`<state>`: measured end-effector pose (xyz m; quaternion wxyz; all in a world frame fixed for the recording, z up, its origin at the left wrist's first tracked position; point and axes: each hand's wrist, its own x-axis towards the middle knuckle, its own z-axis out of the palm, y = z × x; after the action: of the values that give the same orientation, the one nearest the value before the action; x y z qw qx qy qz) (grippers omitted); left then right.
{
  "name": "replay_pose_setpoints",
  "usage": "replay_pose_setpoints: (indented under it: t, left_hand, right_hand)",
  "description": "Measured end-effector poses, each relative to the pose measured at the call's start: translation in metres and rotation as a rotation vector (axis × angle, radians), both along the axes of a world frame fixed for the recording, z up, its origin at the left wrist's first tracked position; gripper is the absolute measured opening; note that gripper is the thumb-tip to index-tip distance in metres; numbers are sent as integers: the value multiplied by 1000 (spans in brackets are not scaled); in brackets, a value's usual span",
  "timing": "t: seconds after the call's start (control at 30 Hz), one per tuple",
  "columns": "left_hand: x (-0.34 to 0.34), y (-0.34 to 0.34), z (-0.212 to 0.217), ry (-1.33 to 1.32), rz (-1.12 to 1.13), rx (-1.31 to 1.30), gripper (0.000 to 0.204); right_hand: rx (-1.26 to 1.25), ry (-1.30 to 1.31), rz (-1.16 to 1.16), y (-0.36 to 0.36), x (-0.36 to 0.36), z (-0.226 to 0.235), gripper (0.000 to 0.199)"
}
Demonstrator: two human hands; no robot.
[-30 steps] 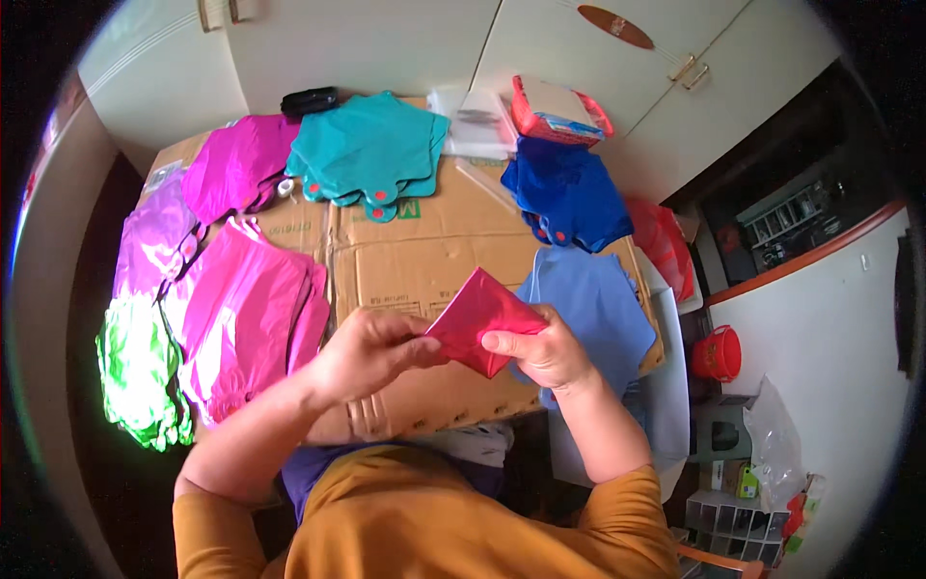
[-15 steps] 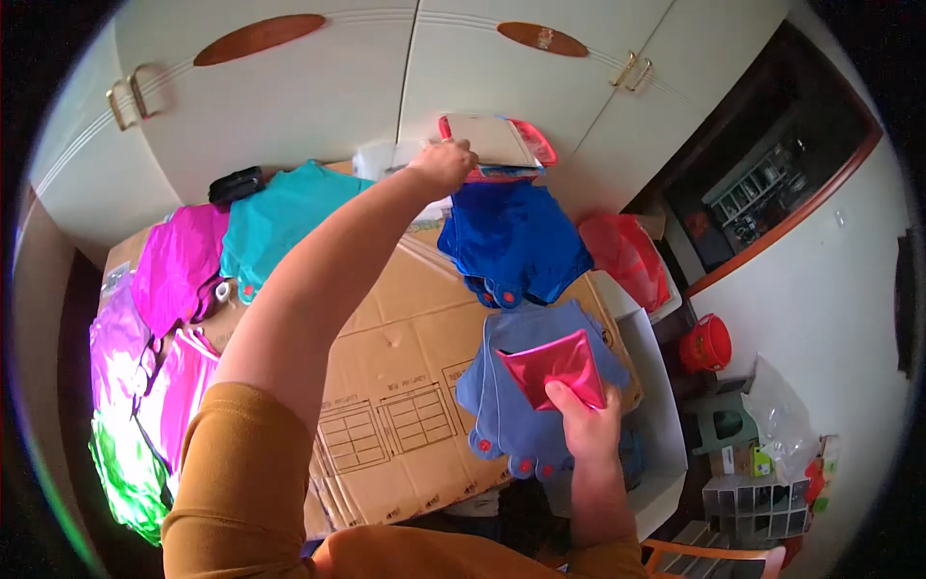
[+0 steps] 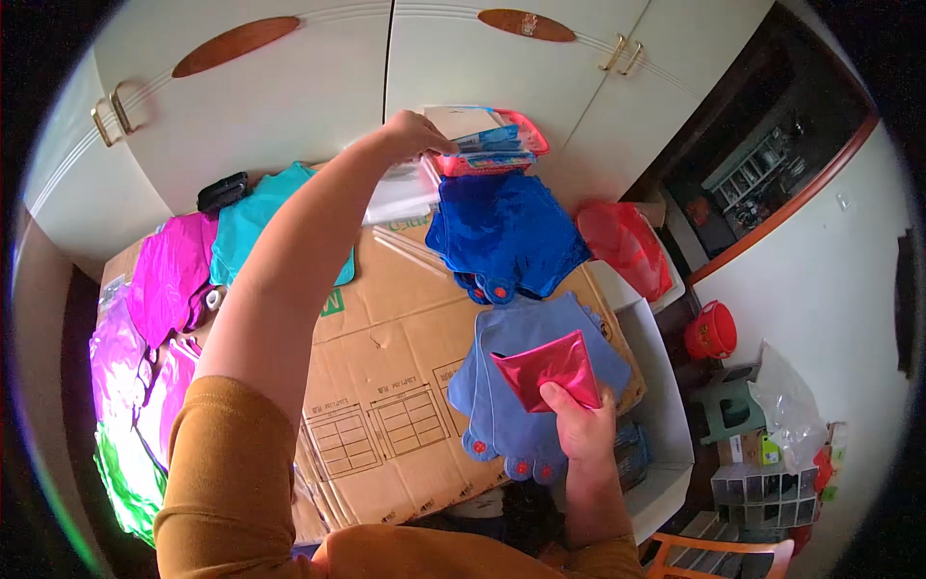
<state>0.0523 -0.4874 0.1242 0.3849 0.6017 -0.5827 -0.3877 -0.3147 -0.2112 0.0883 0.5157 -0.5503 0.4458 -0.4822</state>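
Note:
My right hand (image 3: pixel 586 425) holds a folded, shiny pink pouch (image 3: pixel 552 372), thumb on top, above a stack of greyish-blue fabric pieces (image 3: pixel 540 425) with red round dots on their lower tabs. My left arm reaches far across the table. At its end my left hand (image 3: pixel 417 135) is closed, fingertips down at the left side of a pink basket (image 3: pixel 526 125); what they grip is hidden. Blue flat packets (image 3: pixel 492 142) lie in this basket, and a pale card (image 3: pixel 463 121) shows behind them. Just in front of the basket lies a stack of glossy dark-blue pieces (image 3: pixel 506 232).
Cardboard (image 3: pixel 395 357) covers the table. Along the left lie teal (image 3: pixel 260 207), magenta (image 3: pixel 174 275), purple and green shiny pieces, with a black case (image 3: pixel 222 191) behind. A white box (image 3: pixel 666 386) stands at the right edge, and a red bucket (image 3: pixel 712 330) farther right.
My left hand has moved left and slightly back at the basket. The pale card has shifted the same way, uncovering blue packets. The right hand still holds the pink pouch.

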Motion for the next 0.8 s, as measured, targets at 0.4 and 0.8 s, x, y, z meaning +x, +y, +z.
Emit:
replay_pose_setpoints:
  t: [0.4, 0.8]
  left_hand:
    - [-6, 5, 7, 136, 234, -196, 21]
    - [-24, 371, 13, -904, -259, -814, 15]
  right_hand:
    - [5, -78, -3, 12, -5, 1, 16]
    - [-37, -418, 160, 18, -9, 31, 58]
